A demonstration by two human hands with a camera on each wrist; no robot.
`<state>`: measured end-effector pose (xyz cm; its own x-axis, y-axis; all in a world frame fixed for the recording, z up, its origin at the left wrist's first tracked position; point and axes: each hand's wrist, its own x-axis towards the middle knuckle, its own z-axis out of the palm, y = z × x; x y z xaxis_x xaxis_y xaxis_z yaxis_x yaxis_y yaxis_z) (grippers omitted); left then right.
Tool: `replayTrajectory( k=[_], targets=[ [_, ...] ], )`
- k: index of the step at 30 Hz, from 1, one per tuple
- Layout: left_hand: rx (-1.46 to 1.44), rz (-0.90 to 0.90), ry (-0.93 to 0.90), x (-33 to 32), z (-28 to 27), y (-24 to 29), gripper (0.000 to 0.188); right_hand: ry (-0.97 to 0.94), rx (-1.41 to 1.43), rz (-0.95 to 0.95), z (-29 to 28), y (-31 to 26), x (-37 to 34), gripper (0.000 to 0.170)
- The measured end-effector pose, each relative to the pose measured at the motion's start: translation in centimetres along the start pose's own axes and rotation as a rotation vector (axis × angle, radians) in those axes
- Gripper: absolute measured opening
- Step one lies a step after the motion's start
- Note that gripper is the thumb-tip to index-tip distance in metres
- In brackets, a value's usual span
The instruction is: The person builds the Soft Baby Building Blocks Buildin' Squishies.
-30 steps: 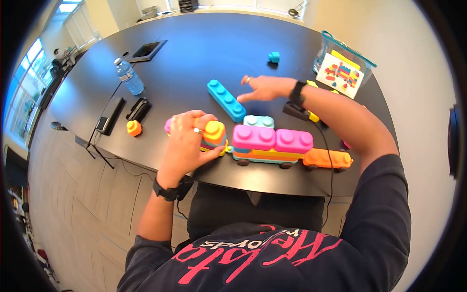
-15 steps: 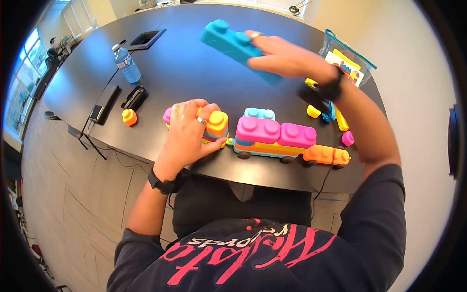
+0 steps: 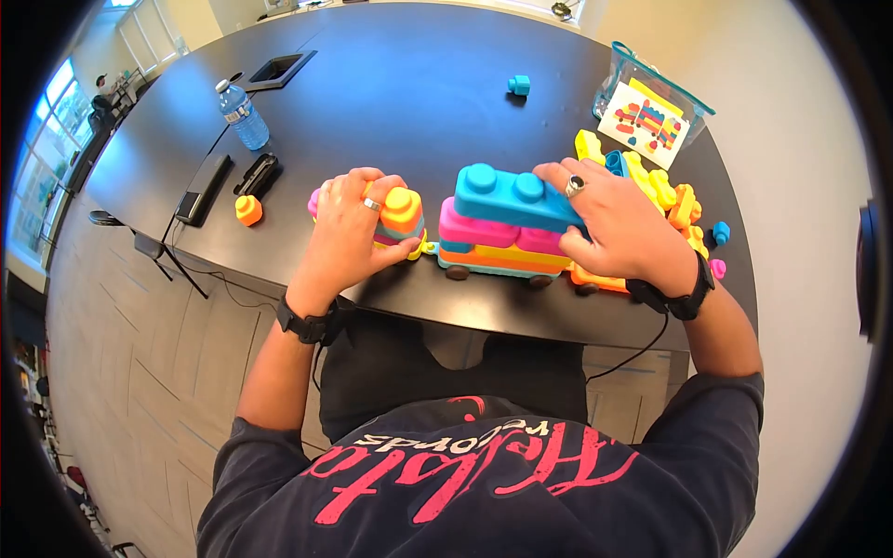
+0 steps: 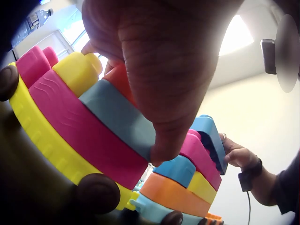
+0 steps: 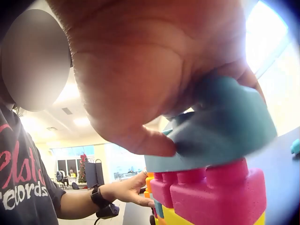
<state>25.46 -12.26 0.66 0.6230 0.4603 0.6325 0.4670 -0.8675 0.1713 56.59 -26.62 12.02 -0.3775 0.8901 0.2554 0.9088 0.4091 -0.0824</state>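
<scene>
My right hand (image 3: 619, 219) grips one end of a long blue block (image 3: 493, 192) with round studs. It holds the block over the pink blocks (image 3: 460, 226) that top the middle car of a toy train. In the right wrist view the block's underside is right at the pink studs (image 5: 227, 174). My left hand (image 3: 346, 228) holds the left car, fingers over its top and thumb against the side. That car has a yellow wheeled base (image 4: 51, 145), a long magenta block (image 4: 89, 131) and an orange block (image 3: 402, 209) on top. An orange car (image 3: 600, 280) trails at the right, partly covered.
Loose yellow blocks (image 3: 656, 184) lie in a pile at the right, before a clear bag (image 3: 690, 93) and a picture card (image 3: 642, 126). A small blue block (image 3: 519, 86) sits far back. At left are a water bottle (image 3: 244, 119), a black case (image 3: 256, 177) and an orange block (image 3: 248, 210).
My right hand has picked the long blue block up off the table, raised it, and brought it back over the middle car. The left hand stays on the left car.
</scene>
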Motion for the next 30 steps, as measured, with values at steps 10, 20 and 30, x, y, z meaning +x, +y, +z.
replayTrajectory(
  k=[10,20,30],
  targets=[
    [0.255,0.062,-0.130,1.3,-3.1,1.3,0.082,-0.056,-0.088,-0.089,-0.1,0.5,-0.9,0.067],
    [-0.111,0.062,-0.433,8.1,-4.4,5.6,0.046,0.066,0.175,-0.008,2.2,1.3,-3.1,0.064],
    [-0.263,-0.079,-0.615,8.4,-3.5,6.1,0.055,0.336,0.359,0.082,6.0,1.2,-4.8,0.067]
  ],
)
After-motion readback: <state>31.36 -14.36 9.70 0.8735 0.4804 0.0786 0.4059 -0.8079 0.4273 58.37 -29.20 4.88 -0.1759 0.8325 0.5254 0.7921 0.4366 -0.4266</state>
